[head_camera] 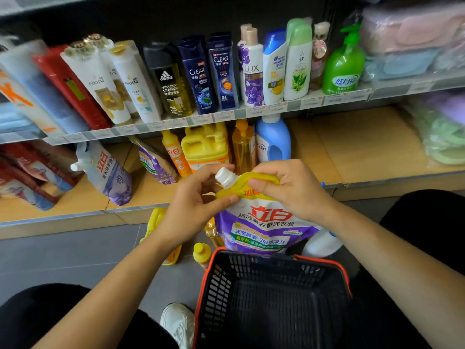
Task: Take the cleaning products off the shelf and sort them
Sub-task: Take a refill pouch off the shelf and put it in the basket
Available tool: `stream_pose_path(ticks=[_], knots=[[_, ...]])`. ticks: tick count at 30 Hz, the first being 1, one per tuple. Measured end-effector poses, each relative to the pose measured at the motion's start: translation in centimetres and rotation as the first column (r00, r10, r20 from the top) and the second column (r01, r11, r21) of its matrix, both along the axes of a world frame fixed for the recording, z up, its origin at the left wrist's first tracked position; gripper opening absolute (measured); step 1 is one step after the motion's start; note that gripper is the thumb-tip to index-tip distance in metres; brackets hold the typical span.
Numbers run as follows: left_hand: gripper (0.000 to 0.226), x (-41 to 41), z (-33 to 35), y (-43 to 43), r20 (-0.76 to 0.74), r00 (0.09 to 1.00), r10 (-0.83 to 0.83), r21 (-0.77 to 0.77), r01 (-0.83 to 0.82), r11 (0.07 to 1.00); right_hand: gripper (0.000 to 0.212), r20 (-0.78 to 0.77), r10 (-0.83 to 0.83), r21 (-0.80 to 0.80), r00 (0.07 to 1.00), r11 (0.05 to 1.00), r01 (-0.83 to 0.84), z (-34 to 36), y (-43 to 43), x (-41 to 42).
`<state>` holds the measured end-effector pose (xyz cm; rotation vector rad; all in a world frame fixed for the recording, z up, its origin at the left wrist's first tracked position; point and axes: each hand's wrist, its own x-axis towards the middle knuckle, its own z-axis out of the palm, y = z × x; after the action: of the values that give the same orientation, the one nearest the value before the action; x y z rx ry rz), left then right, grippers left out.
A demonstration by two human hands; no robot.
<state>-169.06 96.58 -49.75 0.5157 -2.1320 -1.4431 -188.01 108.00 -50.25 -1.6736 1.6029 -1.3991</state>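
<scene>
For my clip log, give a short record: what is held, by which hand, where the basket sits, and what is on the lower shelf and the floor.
held: pouch, upright, cap on
left hand: grips pouch just below the cap
right hand: grips pouch's yellow top edge
basket: black with orange rim, nearer the person than the pouch; its far rim hides the pouch's bottom
lower shelf: second pouch, yellow jug, blue bottle
floor: yellow bottle by the basket's left corner

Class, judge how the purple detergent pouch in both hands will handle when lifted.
Probably floppy: the pouch buckles at its yellow top under the right hand. Likely heavy: its body bulges full. Glossy film may slip.
</scene>
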Motion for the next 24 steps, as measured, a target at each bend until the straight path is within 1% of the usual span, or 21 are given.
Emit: stream_pose_path(ticks=[3,5,8,10,15,16,19,21,24], knots=[[0.049,-0.08,-0.66,-0.06,0.03,0.999,-0.023,-0.036,0.024,0.999,0.011,0.003,0.006,0.029,1.0,1.0,-0.006,-0.24,0.21,-0.24],[0.048,-0.02,-0.76,-0.11,0.017,0.998,-0.059,-0.027,0.059,0.998,0.011,0.0,0.007,0.032,1.0,0.999,-0.007,-0.18,0.32,-0.42],[0.04,0.04,-0.48,-0.39,-0.048,0.997,-0.066,0.024,0.067,0.997,0.01,-0.007,-0.003,0.032,1.0,0.999,0.003,-0.06,0.38,-0.7],[0.037,0.04,-0.4,-0.55,-0.052,0.998,-0.034,-0.003,0.034,0.999,0.01,-0.034,-0.017,0.03,0.999,0.999,0.018,-0.06,0.31,-0.91],[0.025,0.24,-0.17,-0.31,-0.024,0.996,0.083,-0.124,-0.086,0.989,0.012,-0.105,-0.036,0.038,0.994,0.998,0.04,-0.2,0.33,-0.93],[0.025,0.33,-0.1,-0.21,-0.014,0.993,0.12,-0.164,-0.12,0.979,0.013,-0.129,-0.036,0.045,0.991,0.998,0.042,-0.3,0.35,-0.86],[0.029,0.45,-0.17,0.0,-0.008,0.981,0.193,-0.353,-0.183,0.917,0.018,-0.183,-0.03,0.07,0.983,0.997,0.044,-0.58,0.27,-0.69],[0.03,0.38,-0.2,0.01,-0.022,0.978,0.208,-0.443,-0.196,0.875,0.019,-0.201,-0.024,0.067,0.979,0.997,0.038,-0.6,0.31,-0.68],[0.026,0.21,-0.07,-0.37,-0.055,0.984,0.172,-0.486,-0.177,0.856,0.018,-0.205,-0.027,0.056,0.978,0.998,0.039,-0.51,0.44,-0.63]])
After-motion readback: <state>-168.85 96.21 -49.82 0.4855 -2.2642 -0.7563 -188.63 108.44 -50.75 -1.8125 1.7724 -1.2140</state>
